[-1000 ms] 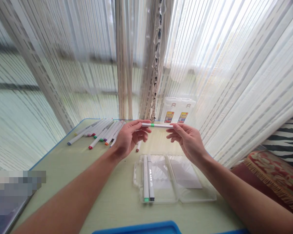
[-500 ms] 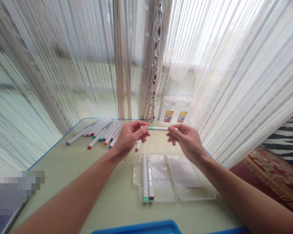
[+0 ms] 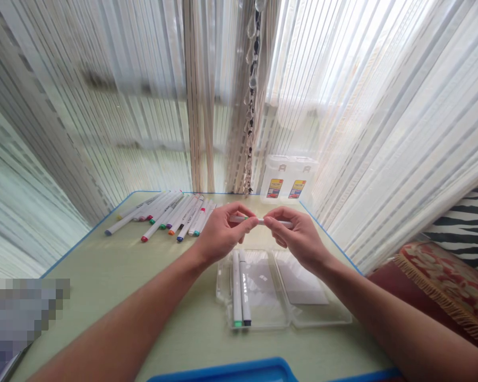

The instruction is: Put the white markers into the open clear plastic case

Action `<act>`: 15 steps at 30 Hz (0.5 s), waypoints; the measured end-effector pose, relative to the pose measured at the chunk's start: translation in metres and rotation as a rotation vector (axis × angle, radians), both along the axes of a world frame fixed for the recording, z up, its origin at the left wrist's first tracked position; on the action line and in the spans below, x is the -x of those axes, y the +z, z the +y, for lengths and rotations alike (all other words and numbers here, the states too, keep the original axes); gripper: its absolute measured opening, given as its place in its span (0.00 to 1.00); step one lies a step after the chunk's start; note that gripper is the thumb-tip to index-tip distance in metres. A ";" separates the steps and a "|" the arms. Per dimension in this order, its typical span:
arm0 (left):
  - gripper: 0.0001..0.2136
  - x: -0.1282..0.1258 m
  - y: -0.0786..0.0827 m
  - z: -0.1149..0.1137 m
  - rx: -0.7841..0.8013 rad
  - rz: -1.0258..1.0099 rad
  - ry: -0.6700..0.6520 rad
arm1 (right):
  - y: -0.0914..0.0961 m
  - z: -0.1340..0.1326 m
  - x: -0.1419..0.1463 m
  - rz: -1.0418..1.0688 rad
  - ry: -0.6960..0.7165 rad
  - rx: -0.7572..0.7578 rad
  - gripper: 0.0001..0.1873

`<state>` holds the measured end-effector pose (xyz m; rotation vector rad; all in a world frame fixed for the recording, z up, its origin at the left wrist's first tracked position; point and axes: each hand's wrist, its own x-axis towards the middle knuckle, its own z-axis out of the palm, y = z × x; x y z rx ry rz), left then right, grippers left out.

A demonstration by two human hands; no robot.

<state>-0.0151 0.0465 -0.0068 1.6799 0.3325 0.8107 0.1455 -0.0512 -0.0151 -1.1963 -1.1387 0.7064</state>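
A white marker with a green band (image 3: 259, 219) is held level above the table, pinched at both ends. My left hand (image 3: 222, 233) grips its left end between thumb and fingers. The right end sits in the closed fingers of my right hand (image 3: 298, 236). Just below them lies an open clear plastic case (image 3: 302, 318) with two markers (image 3: 241, 289) lying side by side in its left half.
Several loose markers (image 3: 171, 216) lie in a row at the far left of the pale green table (image 3: 115, 265). Two clear boxes with yellow labels (image 3: 289, 179) stand at the back by the sheer curtains. A blue edge (image 3: 223, 371) runs along the near side; a patterned cushion (image 3: 442, 286) sits right.
Both hands have drawn closer together along the marker and dropped a little toward the open case. The view has tilted slightly, showing more of the loose markers.
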 end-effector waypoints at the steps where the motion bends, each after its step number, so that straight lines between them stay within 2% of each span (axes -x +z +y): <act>1: 0.10 0.000 0.002 0.000 0.015 -0.006 0.014 | 0.000 0.000 -0.001 0.017 0.015 -0.015 0.14; 6: 0.08 0.001 0.006 0.001 0.139 -0.043 0.065 | 0.001 0.000 -0.003 0.129 0.050 -0.068 0.14; 15: 0.07 0.001 0.002 0.010 0.313 -0.134 0.038 | 0.009 -0.001 -0.003 0.244 0.052 -0.083 0.14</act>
